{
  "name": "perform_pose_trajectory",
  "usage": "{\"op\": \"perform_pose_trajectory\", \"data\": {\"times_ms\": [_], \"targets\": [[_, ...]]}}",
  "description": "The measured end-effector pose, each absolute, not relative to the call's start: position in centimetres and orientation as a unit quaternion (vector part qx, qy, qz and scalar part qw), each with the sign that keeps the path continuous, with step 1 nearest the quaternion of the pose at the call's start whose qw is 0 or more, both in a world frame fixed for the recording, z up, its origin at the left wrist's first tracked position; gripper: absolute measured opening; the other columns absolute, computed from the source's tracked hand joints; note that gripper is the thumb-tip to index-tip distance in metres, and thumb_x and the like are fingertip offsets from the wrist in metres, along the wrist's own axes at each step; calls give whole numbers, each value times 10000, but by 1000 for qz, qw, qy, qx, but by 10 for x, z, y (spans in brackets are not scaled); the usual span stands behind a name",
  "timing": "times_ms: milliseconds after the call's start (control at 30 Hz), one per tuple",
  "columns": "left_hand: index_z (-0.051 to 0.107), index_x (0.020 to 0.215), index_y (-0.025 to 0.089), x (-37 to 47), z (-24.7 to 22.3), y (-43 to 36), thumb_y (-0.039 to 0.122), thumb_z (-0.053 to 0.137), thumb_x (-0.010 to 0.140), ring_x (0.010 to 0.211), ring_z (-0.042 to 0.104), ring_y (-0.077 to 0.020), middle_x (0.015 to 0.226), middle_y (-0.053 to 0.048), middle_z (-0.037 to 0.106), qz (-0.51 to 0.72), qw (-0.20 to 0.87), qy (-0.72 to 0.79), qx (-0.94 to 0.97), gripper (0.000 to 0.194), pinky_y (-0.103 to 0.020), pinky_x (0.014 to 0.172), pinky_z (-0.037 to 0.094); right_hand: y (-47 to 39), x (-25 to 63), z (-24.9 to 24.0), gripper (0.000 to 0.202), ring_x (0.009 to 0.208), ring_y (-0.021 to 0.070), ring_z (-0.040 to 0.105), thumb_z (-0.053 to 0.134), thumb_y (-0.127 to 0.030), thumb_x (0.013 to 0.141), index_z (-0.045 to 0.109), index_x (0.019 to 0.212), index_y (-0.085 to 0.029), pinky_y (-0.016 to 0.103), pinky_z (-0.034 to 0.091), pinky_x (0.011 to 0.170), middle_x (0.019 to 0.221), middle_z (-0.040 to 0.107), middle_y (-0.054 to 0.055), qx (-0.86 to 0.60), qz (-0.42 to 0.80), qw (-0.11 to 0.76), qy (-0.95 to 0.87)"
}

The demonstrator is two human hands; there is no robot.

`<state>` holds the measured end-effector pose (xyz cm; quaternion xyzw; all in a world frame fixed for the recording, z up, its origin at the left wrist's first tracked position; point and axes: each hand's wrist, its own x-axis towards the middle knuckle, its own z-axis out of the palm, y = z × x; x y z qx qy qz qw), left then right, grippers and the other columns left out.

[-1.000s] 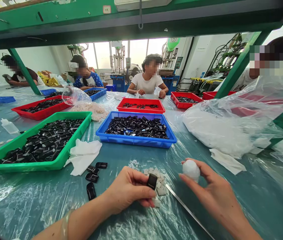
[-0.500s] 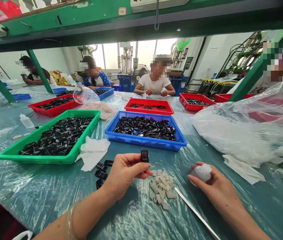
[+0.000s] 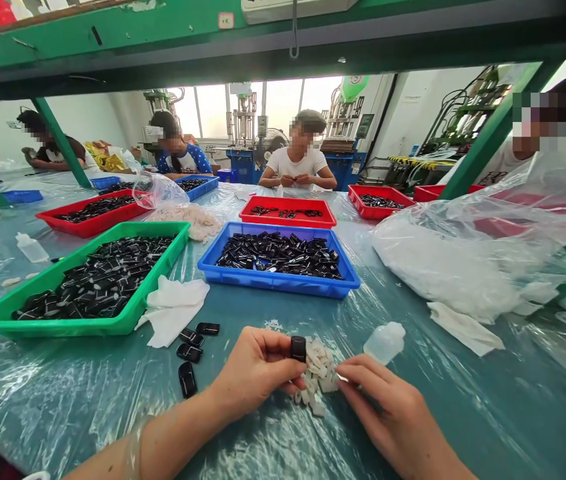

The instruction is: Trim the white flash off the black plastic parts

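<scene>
My left hand (image 3: pixel 263 370) pinches a small black plastic part (image 3: pixel 299 348), held upright between thumb and fingers. Right beside it lies a pile of small whitish pieces (image 3: pixel 319 367) on the plastic-covered table. At the right edge of that pile, my right hand (image 3: pixel 383 400) has thumb and fingertips brought together; whatever is between them is too small or hidden to name. Just behind the right hand a translucent white squeeze bottle (image 3: pixel 385 342) lies on its side. Several black parts (image 3: pixel 189 380) lie loose to the left of my left hand.
A green tray (image 3: pixel 127 325) and a blue tray (image 3: pixel 283 283), both full of black parts, stand ahead. A white cloth (image 3: pixel 175 307) lies between them. Large clear bags (image 3: pixel 443 260) fill the right side. A green shelf beam (image 3: pixel 163 57) crosses overhead. Co-workers sit opposite.
My right hand has put the squeeze bottle down and moved left to the whitish pile. The thin metal strip by the pile no longer shows. My left hand still holds the black part.
</scene>
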<state>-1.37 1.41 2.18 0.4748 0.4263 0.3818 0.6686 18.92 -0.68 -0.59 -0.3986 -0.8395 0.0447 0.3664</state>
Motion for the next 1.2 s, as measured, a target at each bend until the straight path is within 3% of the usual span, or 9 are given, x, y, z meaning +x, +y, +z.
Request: {"op": "perform_pose_trajectory", "data": {"times_ms": [333,500,667,833,1000,1200], "targets": [[738,852,110,-8,19,10,230,743,624,606,636,-122,707,-61,688,348,691,413,479,257,-193,561,488,-7,188,-10,172,715,195,589,426,-78,840,547,791,-191,328,528,601,813,586,65,-463,76,223,-855],[726,784,92,-6,17,7,261,730,640,583,627,-117,622,-48,657,325,706,414,474,222,-189,551,479,-5,190,-11,192,671,200,559,449,-105,850,468,685,-203,344,501,581,741,569,47,-456,60,212,-862],[697,699,88,-4,12,4,207,703,616,520,570,-97,567,-29,624,295,711,412,487,145,-196,530,457,-8,191,-4,155,652,156,582,412,-150,901,513,796,-203,262,488,572,734,586,22,-451,81,302,-836],[690,695,102,0,4,0,172,678,612,508,513,-93,548,2,573,280,698,399,524,110,-203,522,417,-23,188,9,104,652,112,619,501,-158,885,576,903,-228,182,495,595,776,647,-6,-440,153,383,-798],[728,711,102,-1,2,-2,163,644,666,531,433,-81,557,15,536,287,588,379,654,113,-188,509,337,-32,184,14,259,782,109,665,571,-77,828,614,992,-273,149,516,712,890,689,-16,-384,181,437,-793],[749,776,108,-2,8,-3,148,605,706,537,426,-85,574,5,551,283,527,355,719,165,-188,507,314,-32,184,11,311,726,102,654,599,-14,790,619,980,-260,159,526,670,847,678,-16,-361,210,457,-785]]}}
